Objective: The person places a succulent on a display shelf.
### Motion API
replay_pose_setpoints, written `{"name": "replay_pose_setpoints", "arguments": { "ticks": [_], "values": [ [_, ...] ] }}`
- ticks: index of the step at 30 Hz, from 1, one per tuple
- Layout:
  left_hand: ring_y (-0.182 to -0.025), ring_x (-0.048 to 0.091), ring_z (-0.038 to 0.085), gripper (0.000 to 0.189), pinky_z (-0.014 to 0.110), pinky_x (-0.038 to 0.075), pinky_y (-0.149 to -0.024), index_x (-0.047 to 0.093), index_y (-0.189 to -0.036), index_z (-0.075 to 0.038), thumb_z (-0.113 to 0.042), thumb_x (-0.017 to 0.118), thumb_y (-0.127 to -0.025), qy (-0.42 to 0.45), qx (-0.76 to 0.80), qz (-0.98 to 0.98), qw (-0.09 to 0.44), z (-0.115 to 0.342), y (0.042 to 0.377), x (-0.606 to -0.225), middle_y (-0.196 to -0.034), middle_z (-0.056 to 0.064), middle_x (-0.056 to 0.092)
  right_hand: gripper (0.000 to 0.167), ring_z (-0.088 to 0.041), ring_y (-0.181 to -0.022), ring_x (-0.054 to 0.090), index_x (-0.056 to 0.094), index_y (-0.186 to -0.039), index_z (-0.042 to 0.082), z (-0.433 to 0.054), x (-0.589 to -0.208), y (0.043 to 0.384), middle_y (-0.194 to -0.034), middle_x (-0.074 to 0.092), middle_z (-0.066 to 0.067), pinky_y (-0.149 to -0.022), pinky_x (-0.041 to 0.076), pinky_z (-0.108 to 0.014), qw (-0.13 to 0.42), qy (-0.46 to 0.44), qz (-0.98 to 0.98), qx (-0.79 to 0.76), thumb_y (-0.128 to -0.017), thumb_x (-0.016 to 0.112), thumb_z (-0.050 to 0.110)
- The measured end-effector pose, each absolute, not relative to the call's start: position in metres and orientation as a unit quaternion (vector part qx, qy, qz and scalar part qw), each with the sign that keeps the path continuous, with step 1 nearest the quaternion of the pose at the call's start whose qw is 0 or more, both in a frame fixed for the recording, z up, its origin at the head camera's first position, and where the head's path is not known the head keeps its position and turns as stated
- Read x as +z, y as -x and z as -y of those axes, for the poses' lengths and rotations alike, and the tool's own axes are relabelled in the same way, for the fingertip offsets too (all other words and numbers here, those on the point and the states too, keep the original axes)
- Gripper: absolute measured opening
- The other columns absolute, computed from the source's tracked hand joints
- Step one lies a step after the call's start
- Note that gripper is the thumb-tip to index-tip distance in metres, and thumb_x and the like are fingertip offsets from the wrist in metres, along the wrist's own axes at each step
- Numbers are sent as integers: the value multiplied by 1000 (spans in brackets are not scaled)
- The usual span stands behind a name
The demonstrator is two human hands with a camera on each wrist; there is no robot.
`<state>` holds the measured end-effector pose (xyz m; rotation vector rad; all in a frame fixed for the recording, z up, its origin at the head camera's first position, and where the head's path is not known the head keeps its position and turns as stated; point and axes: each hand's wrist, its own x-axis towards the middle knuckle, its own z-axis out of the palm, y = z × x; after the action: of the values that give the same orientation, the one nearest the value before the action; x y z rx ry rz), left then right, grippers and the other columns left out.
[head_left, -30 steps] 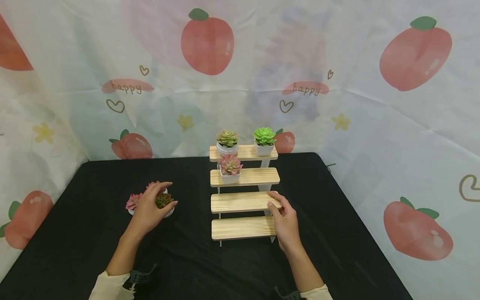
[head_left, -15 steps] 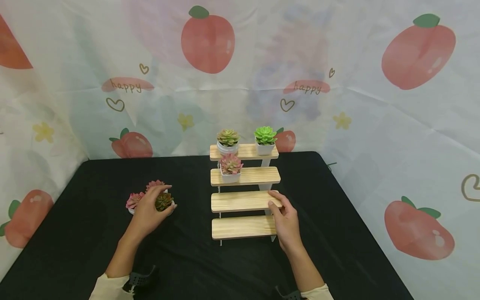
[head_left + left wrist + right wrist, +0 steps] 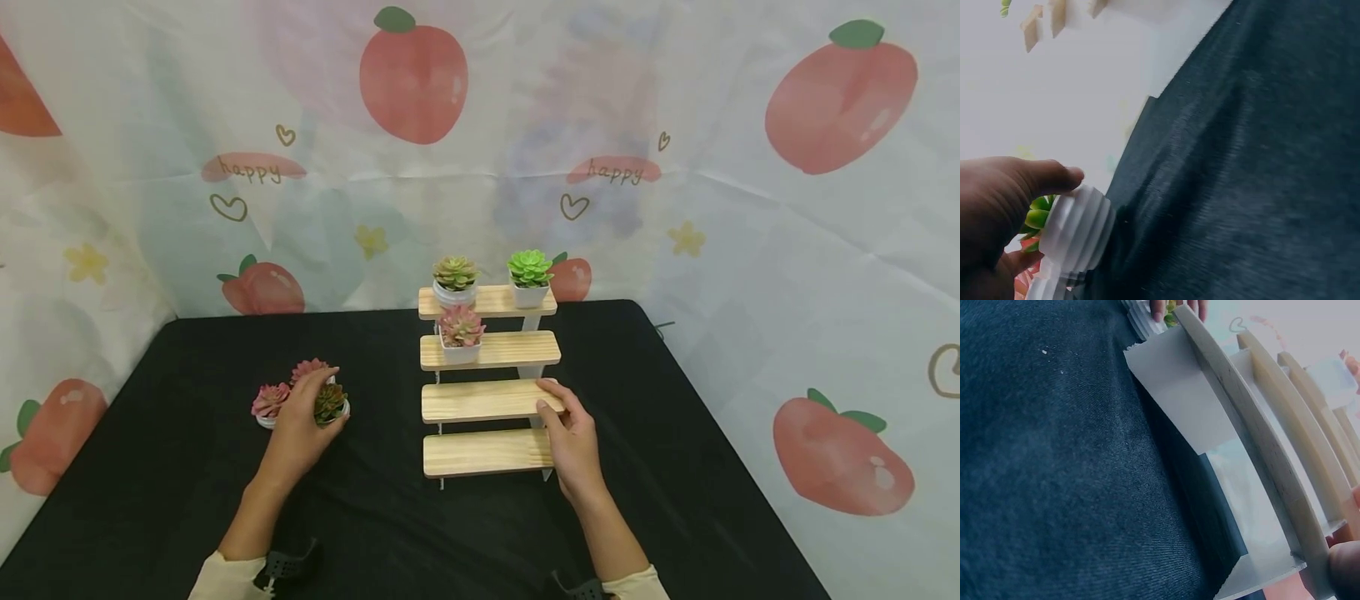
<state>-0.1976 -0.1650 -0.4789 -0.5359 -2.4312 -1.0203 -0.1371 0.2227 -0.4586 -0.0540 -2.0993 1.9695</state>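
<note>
My left hand (image 3: 296, 433) grips a dark green potted succulent (image 3: 330, 403) on the left part of the table, thumb and fingers on either side. In the left wrist view its ribbed white pot (image 3: 1079, 228) shows, with the thumb at the rim. Two pink potted succulents, one to the left (image 3: 270, 401) and one behind (image 3: 307, 367), stand close by, partly hidden by the hand. My right hand (image 3: 574, 442) holds the right end of the third tier of a wooden stepped display stand (image 3: 472, 402), its thumb at the board's edge.
The stand's top tier carries a pale green succulent (image 3: 454, 275) and a bright green succulent (image 3: 530, 270). A pinkish succulent (image 3: 461, 327) sits at the left on the second tier. Black cloth (image 3: 390, 533) covers the table; a fruit-printed curtain (image 3: 480, 125) hangs behind.
My left hand has closed in on the dark green succulent, its thumb drawing in to the pot. The right hand stays on the stand.
</note>
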Motion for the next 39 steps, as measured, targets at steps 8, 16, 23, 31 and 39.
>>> {"name": "replay_pose_setpoints", "arguments": {
  "ticks": [8, 16, 23, 31, 39],
  "values": [
    [-120, 48, 42, 81, 63, 45, -98, 55, -138, 0, 8, 94, -67, 170, -362, 879, 260, 167, 196, -487, -132, 26, 44, 35, -18, -145, 36, 60, -141, 6, -222, -456, 138, -158, 39, -9, -114, 34, -29, 130, 12, 722, 680, -107, 56, 7],
    [-114, 48, 43, 76, 62, 46, -96, 57, -130, 3, 4, 96, -65, 149, -361, 881, 266, 165, 194, -485, -127, 26, 41, 35, -18, -146, 34, 60, -141, 6, -223, -454, 138, -159, 38, -9, -116, 33, -31, 131, 17, 722, 679, -107, 56, 6],
    [-114, 45, 44, 76, 61, 47, -93, 59, -123, 4, 3, 100, -59, 141, -337, 883, 294, 162, 194, -483, -124, 27, 40, 35, -17, -147, 34, 60, -142, 6, -224, -454, 137, -159, 39, -9, -116, 33, -34, 130, 25, 722, 679, -107, 56, 7],
    [-101, 51, 45, 76, 62, 47, -91, 56, -125, 4, -1, 99, -62, 92, -331, 902, 261, 162, 187, -484, -113, 25, 42, 36, -19, -149, 30, 58, -144, 4, -223, -453, 139, -162, 34, -14, -119, 29, -38, 124, 15, 723, 680, -107, 56, 6],
    [-102, 58, 47, 80, 64, 51, -85, 54, -133, 0, 0, 97, -66, 80, -339, 912, 217, 162, 185, -488, -120, 23, 43, 35, -20, -149, 31, 59, -142, 5, -221, -455, 137, -160, 37, -11, -119, 29, -40, 125, 24, 725, 677, -107, 56, 7]
  ]
}}
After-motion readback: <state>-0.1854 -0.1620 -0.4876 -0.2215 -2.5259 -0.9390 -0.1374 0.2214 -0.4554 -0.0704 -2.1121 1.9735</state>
